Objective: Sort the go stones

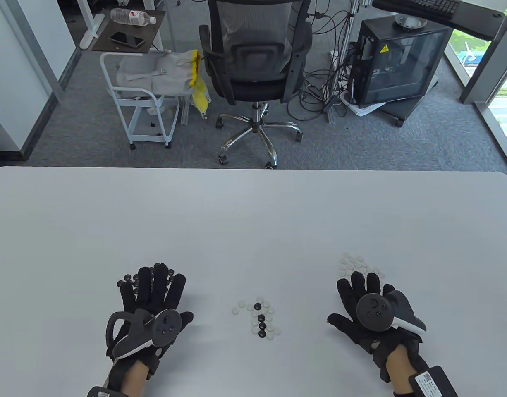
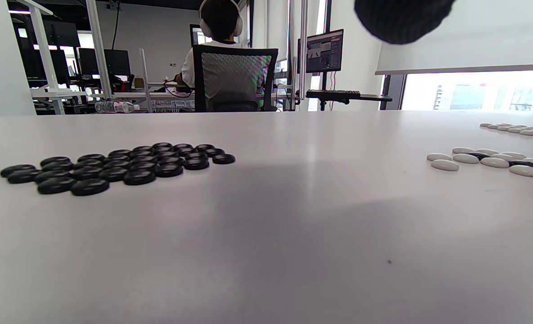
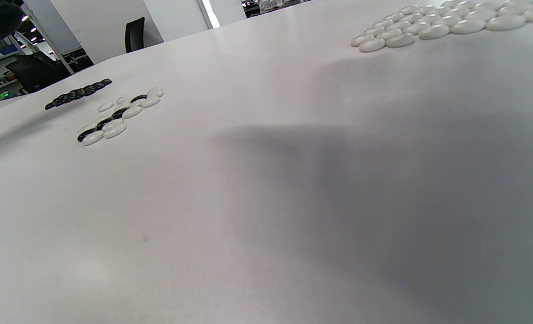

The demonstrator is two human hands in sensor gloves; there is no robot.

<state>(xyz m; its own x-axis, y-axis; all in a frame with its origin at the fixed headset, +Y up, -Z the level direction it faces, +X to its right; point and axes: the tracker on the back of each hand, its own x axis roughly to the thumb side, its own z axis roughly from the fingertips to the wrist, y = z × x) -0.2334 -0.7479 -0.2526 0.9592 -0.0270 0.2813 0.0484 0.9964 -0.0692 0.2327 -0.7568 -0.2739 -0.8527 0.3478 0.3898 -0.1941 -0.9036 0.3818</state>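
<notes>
A mixed cluster of black and white Go stones (image 1: 259, 317) lies on the white table (image 1: 253, 215) between my hands. My left hand (image 1: 152, 289) rests flat with straight, spread fingers, its fingertips over the pile of black stones (image 1: 129, 279). That black pile (image 2: 118, 166) shows in full in the left wrist view, with the mixed cluster (image 2: 495, 162) at the right. My right hand (image 1: 361, 289) lies flat too, fingers straight, just below the pile of white stones (image 1: 355, 264). The right wrist view shows the white pile (image 3: 446, 20), the mixed cluster (image 3: 118, 114) and the black pile (image 3: 77, 93). Neither hand holds anything.
Beyond the table's far edge stand an office chair (image 1: 253, 62), a white cart (image 1: 142, 95) and a computer case (image 1: 398, 62). A person sits at a desk (image 2: 221, 58) far behind in the left wrist view.
</notes>
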